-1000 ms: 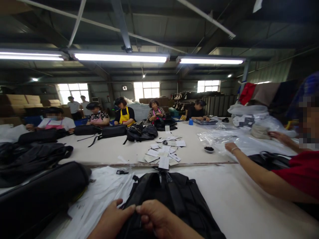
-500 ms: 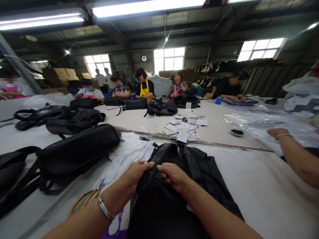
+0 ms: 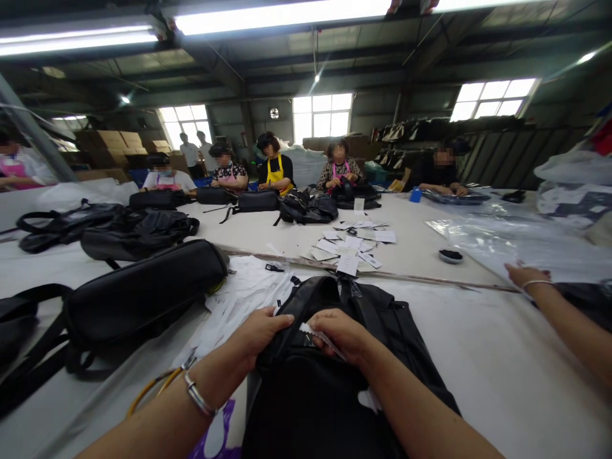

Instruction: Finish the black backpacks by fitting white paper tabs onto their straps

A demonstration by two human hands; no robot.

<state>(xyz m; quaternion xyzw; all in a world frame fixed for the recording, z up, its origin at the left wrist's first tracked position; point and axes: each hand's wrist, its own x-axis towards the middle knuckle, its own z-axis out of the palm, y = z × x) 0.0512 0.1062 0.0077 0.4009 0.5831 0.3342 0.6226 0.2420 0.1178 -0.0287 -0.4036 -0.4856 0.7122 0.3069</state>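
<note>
A black backpack (image 3: 306, 401) lies nearest, directly before the person, its front smooth and dull, its straps folded over the top; the left hand (image 3: 265, 331) grips the folded edge by a strap, thumb on top; the right hand (image 3: 337, 331) pinches a white strip (image 3: 305, 328) with a jagged edge, just above the fabric; a white scrap (image 3: 368, 400) sits by the right forearm; to the left are a yellow-handled tool (image 3: 155, 387), crumpled white sheets (image 3: 239, 290) and a rounded, cylindrical black bag (image 3: 148, 296); to the right, pale tabletop (image 3: 502, 357) stretches between the backpack and a co-worker's hand (image 3: 528, 275); beyond the worn table seam (image 3: 406, 275), flat white cards (image 3: 348, 264) overlap, their print too small to read; near them stand a shallow dish (image 3: 451, 256) of black bits and glossy clear plastic (image 3: 473, 237).
</note>
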